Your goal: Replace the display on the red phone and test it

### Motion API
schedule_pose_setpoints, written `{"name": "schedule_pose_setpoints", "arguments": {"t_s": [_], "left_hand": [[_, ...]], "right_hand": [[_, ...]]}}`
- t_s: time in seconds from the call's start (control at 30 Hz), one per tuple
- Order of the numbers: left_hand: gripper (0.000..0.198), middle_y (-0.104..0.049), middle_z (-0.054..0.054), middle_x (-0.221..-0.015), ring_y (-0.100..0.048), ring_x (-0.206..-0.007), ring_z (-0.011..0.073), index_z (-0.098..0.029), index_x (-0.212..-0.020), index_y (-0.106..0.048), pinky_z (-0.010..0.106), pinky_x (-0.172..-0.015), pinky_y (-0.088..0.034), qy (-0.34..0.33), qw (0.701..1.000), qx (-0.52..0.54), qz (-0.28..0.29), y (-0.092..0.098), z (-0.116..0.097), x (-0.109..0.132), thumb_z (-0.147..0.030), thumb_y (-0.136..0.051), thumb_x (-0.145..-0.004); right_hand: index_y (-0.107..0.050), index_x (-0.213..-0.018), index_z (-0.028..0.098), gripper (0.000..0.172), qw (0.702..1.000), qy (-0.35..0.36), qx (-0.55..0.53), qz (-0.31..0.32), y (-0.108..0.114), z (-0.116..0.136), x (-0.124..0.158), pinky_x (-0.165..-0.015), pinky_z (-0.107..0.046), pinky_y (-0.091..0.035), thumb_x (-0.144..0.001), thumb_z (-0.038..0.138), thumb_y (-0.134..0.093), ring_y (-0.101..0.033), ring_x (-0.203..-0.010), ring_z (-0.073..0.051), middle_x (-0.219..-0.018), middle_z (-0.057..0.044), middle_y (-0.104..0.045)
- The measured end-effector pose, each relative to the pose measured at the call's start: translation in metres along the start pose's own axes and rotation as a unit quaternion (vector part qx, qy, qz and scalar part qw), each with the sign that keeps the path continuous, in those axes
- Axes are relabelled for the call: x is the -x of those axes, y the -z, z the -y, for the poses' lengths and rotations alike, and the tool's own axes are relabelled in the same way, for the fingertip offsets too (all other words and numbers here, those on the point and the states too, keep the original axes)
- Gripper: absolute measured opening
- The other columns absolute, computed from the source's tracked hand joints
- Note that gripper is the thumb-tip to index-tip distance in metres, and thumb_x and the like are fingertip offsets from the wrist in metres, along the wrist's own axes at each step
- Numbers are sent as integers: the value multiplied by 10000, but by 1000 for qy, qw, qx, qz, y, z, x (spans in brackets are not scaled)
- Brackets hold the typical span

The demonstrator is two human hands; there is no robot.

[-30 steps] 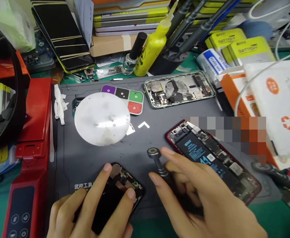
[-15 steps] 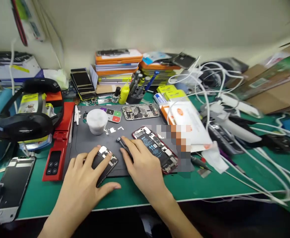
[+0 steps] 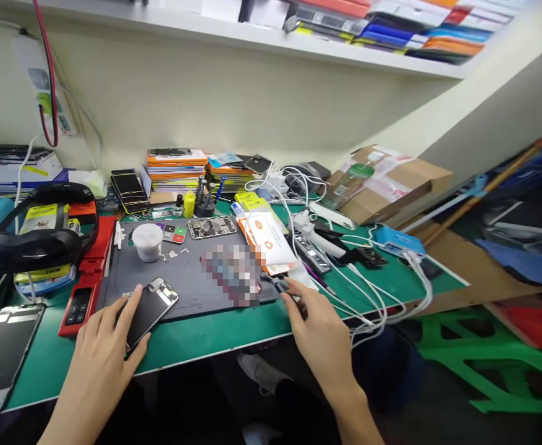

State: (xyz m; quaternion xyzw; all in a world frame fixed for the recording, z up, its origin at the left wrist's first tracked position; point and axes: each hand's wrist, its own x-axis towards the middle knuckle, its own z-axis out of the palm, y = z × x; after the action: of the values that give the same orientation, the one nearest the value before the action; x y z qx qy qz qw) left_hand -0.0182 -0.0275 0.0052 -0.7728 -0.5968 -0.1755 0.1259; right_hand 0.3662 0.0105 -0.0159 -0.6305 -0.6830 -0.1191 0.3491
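Observation:
My left hand (image 3: pixel 101 340) lies over the near end of a black phone screen panel (image 3: pixel 152 301), fingers curled around its edges, at the front of the grey work mat (image 3: pixel 182 272). My right hand (image 3: pixel 317 321) is to the right of the mat on the green bench top (image 3: pixel 206 337), fingers closed on a dark screwdriver (image 3: pixel 277 284). Between the hands a blurred patch covers part of the mat.
A white round tub (image 3: pixel 147 241), an opened phone chassis (image 3: pixel 212 227), a red tool (image 3: pixel 85 284), black headphones (image 3: pixel 34 238), stacked boxes (image 3: pixel 177 165), white cables (image 3: pixel 358 278), a cardboard box (image 3: pixel 386 182) and another screen (image 3: pixel 2 349) crowd the bench. A green stool (image 3: pixel 474 364) stands right.
The view has pulled back and swung right. My right hand has moved with the screwdriver from the mat's middle to its right edge. My left hand stays on the screen panel.

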Motion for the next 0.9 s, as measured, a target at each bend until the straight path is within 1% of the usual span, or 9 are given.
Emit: {"name": "schedule_pose_setpoints", "arguments": {"t_s": [0.1,0.2,0.33,0.4,0.47,0.57,0.7,0.83,0.9], "left_hand": [[733,-728,136,-1338,-685,-1180,357,-267,-1750,-275,504,-1030,-543,9,999,49,-4,-2,7,-10,-516,-507,-1101],[741,-728,128,-1364,-682,-1220,370,-264,-1727,-343,513,-1036,-548,38,997,64,22,-4,15,-18,-564,-534,-1078],[700,-679,107,-1516,-635,-1385,368,-307,-1714,-378,515,-1133,-517,54,992,103,56,-9,24,-21,-551,-547,-1079],[650,-656,105,-1567,-625,-1419,363,-313,-1699,-412,531,-1168,-499,62,989,112,68,-10,26,-19,-516,-530,-1093],[614,-641,101,-1596,-620,-1440,350,-318,-1695,-420,529,-1188,-490,57,989,116,70,-11,25,-17,-471,-509,-1107],[649,-591,117,-1652,-591,-1488,348,-326,-1729,-341,529,-1219,-467,25,995,89,36,-7,21,-10,-430,-519,-1113],[704,-547,144,-1682,-513,-1562,382,-343,-1732,-294,584,-1275,-376,5,999,25,-28,0,18,2,-411,-592,-1098],[679,-591,147,-1625,-503,-1566,384,-340,-1706,-324,590,-1278,-371,15,997,46,-55,0,22,13,-386,-610,-1092],[694,-590,147,-1622,-483,-1584,385,-344,-1708,-312,588,-1278,-382,24,996,56,-59,-2,23,17,-351,-620,-1086]], "right_hand": [[-740,-1246,195,354,1000,9,14,8,-4,-6,-5,-843,-385,-575,-1167,409,-470,-780,-998,-277,-1127,-105,-834],[-741,-1244,181,360,999,11,26,14,-6,-4,-20,-879,-393,-558,-1169,380,-451,-757,-1020,-284,-1148,-123,-830],[-749,-1198,195,295,995,46,35,80,-15,7,-60,-933,-380,-523,-1151,328,-490,-727,-1056,-277,-1148,-114,-826],[-747,-1202,193,252,990,61,46,118,-27,16,-84,-923,-386,-506,-1131,290,-525,-713,-1062,-285,-1145,-127,-816],[-745,-1188,186,206,984,70,61,152,-40,24,-104,-959,-400,-505,-1108,251,-567,-701,-1086,-286,-1124,-133,-802],[-732,-1153,174,165,975,68,84,194,-57,33,-124,-1018,-437,-554,-1090,305,-654,-707,-1103,-250,-1123,-85,-766],[-725,-1167,161,256,967,48,107,227,-68,35,-129,-1022,-473,-610,-1068,398,-719,-725,-1127,-241,-1191,-75,-745],[-704,-1252,165,283,962,21,105,249,-73,35,-132,-962,-444,-637,-1082,392,-702,-741,-1051,-223,-1183,-72,-746],[-704,-1235,169,270,961,13,95,259,-74,35,-135,-951,-432,-630,-1083,393,-697,-735,-1031,-213,-1179,-64,-745]]}}
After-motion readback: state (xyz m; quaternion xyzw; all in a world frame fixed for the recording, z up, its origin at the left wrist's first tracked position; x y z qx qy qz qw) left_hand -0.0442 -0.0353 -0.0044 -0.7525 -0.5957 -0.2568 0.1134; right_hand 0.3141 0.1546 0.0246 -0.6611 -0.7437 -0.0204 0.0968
